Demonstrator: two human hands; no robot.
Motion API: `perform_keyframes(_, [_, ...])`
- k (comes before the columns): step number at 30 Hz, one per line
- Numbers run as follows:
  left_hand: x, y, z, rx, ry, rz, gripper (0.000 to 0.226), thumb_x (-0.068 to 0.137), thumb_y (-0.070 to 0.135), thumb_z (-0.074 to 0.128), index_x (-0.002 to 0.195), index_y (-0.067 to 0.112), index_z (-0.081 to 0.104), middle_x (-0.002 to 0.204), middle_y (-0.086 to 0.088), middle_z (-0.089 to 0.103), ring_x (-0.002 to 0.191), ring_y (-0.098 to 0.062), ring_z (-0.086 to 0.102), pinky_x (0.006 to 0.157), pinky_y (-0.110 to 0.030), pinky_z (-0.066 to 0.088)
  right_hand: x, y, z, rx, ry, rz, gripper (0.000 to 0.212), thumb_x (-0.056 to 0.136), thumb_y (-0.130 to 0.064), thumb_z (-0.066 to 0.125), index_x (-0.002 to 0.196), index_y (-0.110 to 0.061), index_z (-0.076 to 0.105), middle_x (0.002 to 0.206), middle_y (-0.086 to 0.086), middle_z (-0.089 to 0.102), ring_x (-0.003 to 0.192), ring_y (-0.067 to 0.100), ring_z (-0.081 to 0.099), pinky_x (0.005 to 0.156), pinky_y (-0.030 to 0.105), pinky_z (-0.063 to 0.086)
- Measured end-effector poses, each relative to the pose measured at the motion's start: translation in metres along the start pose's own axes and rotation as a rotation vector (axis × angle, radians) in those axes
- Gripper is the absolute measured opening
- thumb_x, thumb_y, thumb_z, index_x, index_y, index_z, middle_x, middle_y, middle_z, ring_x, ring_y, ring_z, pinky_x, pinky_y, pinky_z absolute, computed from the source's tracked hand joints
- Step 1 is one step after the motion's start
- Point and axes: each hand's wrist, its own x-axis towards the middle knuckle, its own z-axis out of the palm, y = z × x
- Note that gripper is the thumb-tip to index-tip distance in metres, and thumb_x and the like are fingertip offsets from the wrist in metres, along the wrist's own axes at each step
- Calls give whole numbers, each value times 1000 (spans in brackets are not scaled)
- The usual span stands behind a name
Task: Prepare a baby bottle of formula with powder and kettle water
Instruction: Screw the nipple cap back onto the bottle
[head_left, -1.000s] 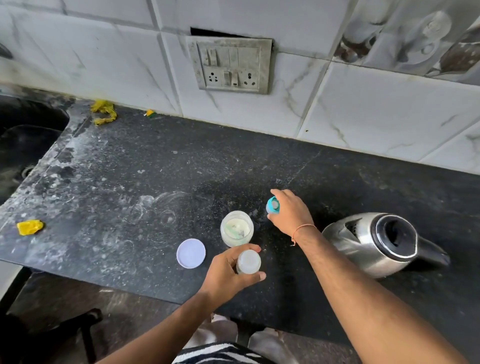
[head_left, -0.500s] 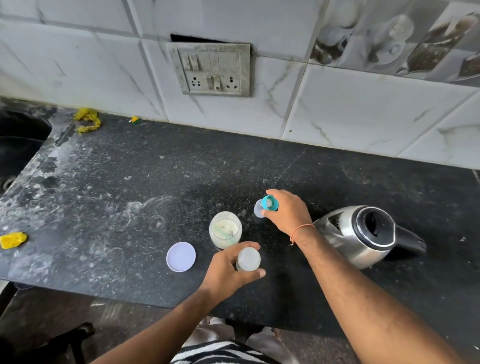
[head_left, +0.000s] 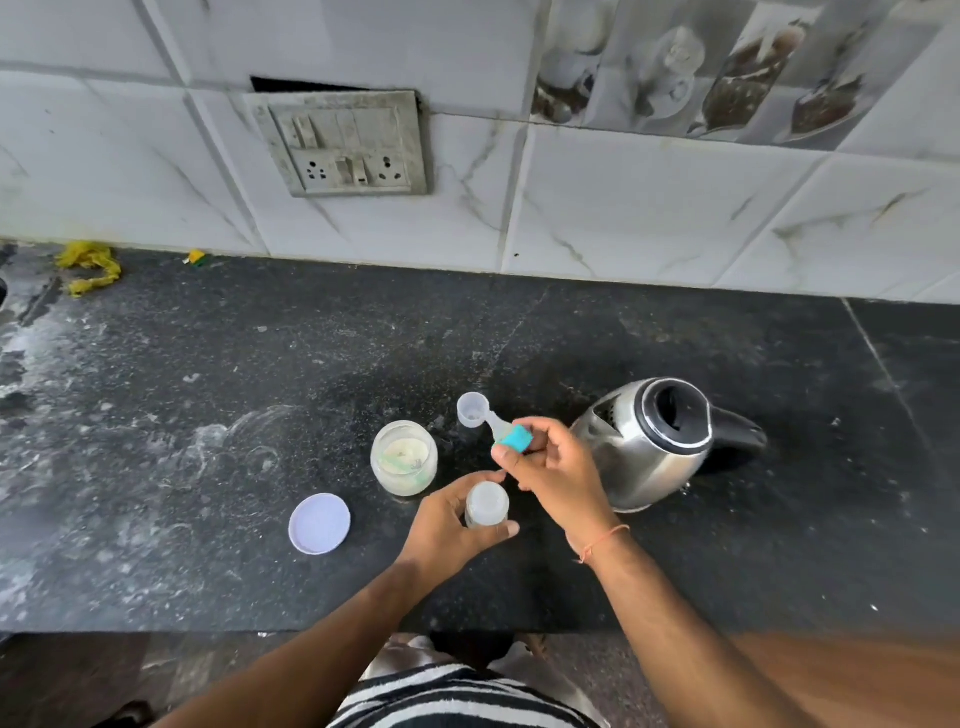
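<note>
My left hand (head_left: 447, 525) grips a small clear baby bottle (head_left: 487, 503) that stands open on the black counter. My right hand (head_left: 553, 467) pinches the teal-ended handle of a clear plastic scoop (head_left: 474, 410), whose cup points up and away, above the counter between jar and kettle. The scoop looks almost empty. An open glass jar of pale formula powder (head_left: 404, 457) stands just left of the bottle. A steel kettle (head_left: 652, 441) with its lid open and black handle to the right stands right of my hands.
The jar's white lid (head_left: 319, 523) lies flat left of the bottle. Yellow scraps (head_left: 91, 266) lie at the back left by the tiled wall. A switch and socket plate (head_left: 345, 145) is on the wall. The counter's front edge (head_left: 208, 626) runs below my forearms.
My right hand lifted the scoop off the counter and drew back toward the bottle, so the scoop's cup now shows. The left hand stayed on the bottle. The view shifted right.
</note>
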Motion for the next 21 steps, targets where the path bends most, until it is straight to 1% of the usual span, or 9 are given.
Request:
perform_keyframes(3, [4,-3,5,48,-33,16,66,83,34,98,142,32,69,131,14,78,127,-15,73,111,-44,60,-18,16,-7,-89,-18,6,47,77,-28,98,115,-29,71,112,-9,81,104,12,77,96,42,65])
perform_keyframes(7, [7,-2,7,137,-40,61,63,87,28,95,144,28,68,130,17,77,122,-6,73,107,-33,62,-31,26,-8,-234,-56,-20,48,76,-31,97,112,-34,65,116,-21,79,112,3,72,94,42,63])
perform_keyframes(9, [8,-3,7,159,-41,69,60,87,26,94,141,28,69,128,16,77,120,-7,74,105,-31,63,-34,28,-7,-297,-89,-47,48,80,-32,95,114,-34,61,121,-29,77,116,-2,70,94,36,58])
perform_keyframes(11, [10,-4,5,183,-44,74,59,87,22,94,140,30,69,128,17,77,120,-7,74,105,-30,63,-35,32,-6,-335,-104,-71,47,82,-33,95,114,-35,60,123,-33,75,119,-6,68,92,22,53])
perform_keyframes(13, [13,-6,4,205,-45,87,60,87,20,94,139,34,68,128,20,77,120,-5,73,104,-27,62,-35,36,-5,-366,-112,-80,48,82,-32,95,116,-34,61,124,-34,74,120,-9,67,89,8,46])
perform_keyframes(15, [15,-7,3,215,-42,93,58,86,19,94,136,35,69,123,23,78,118,-4,74,101,-25,61,-33,38,-4,-400,-123,-101,49,83,-32,93,118,-34,60,130,-31,73,124,-11,64,91,3,44])
perform_keyframes(17, [16,-8,3,220,-46,90,55,86,19,94,134,32,71,120,22,78,116,-4,74,98,-25,62,-32,36,-4,-455,-136,-124,51,84,-36,91,125,-37,62,132,-30,72,127,-10,63,96,7,46])
perform_keyframes(19, [17,-9,2,219,-63,77,56,85,20,94,136,29,71,121,20,78,115,-5,74,97,-26,62,-29,34,-5,-557,-145,-155,57,84,-47,87,136,-42,63,131,-28,72,126,-6,63,103,17,51])
perform_keyframes(21, [18,-12,-2,220,-92,74,59,84,24,95,138,30,70,122,21,78,116,-4,74,97,-26,60,-26,31,-6,-683,-153,-187,63,83,-58,80,142,-45,62,130,-24,73,120,0,64,104,26,54])
